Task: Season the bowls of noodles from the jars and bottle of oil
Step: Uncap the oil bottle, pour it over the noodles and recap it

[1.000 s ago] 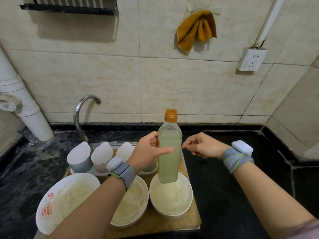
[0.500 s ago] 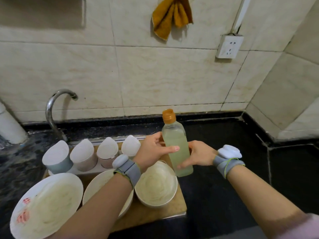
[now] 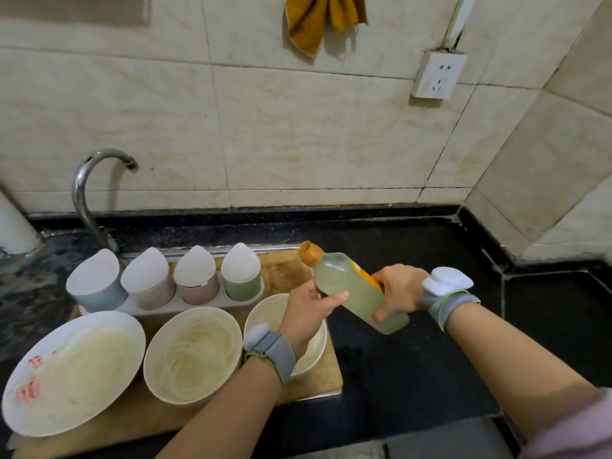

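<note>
The bottle of oil (image 3: 356,290) was held off the counter, tilted with its orange cap (image 3: 310,253) toward ten o'clock and its base toward four o'clock, above the dark countertop (image 3: 414,352) just right of the wooden board (image 3: 326,376). The right hand (image 3: 395,289) wrapped its fingers around the lower half of the bottle. The left hand (image 3: 309,308) lay against the bottle's near side, thumb along the plastic and fingers curled behind it.

Three bowls of noodles sat on the board: a large flowered one (image 3: 71,369) at eight o'clock, a middle bowl (image 3: 193,354), and a third bowl (image 3: 265,316) partly hidden under the left wrist. Behind them, at ten o'clock, four lidded seasoning jars (image 3: 165,279) stood in a row in a holder, near the tap (image 3: 89,190).
</note>
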Motion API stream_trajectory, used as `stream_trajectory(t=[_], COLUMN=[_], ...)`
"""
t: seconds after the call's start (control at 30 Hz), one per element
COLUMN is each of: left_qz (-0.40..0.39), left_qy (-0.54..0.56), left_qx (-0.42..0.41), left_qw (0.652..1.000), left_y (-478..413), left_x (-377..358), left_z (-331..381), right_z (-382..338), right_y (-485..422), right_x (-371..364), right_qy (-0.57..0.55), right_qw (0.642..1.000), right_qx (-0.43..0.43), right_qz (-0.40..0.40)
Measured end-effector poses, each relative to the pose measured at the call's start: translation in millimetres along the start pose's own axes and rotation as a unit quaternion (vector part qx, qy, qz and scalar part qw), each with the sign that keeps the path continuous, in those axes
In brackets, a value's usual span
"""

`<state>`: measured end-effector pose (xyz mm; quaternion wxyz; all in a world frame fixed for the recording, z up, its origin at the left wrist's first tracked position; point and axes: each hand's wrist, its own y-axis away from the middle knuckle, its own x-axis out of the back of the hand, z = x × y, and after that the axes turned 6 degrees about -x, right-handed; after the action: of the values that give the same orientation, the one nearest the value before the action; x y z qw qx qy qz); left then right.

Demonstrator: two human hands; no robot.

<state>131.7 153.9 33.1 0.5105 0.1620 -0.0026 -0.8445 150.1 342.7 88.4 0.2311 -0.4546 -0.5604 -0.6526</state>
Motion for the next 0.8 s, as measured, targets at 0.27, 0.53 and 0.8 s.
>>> stream_trajectory(t=[0.27,0.53,0.8], left_qz=[-0.052,-0.013,0.007], left_qy=[0.088,0.162,0.174], left_qx=[0.086,0.126,0.131], left_qw=[0.991,0.979,0.976], left_y=[8,5,4], left_x=[-5,-10,-14], left_z=[-13,-23,-26], right_z=[5,5,7], right_y=[-2,-3,-5], right_x=[-8,-10,-8], right_qy=[0.076,0.110,0.145], right_qw=[0.997,0.993,0.989], right_qx=[-0.029,-0.023,-0.016], right_qz=[-0.015,-0.017,-0.005])
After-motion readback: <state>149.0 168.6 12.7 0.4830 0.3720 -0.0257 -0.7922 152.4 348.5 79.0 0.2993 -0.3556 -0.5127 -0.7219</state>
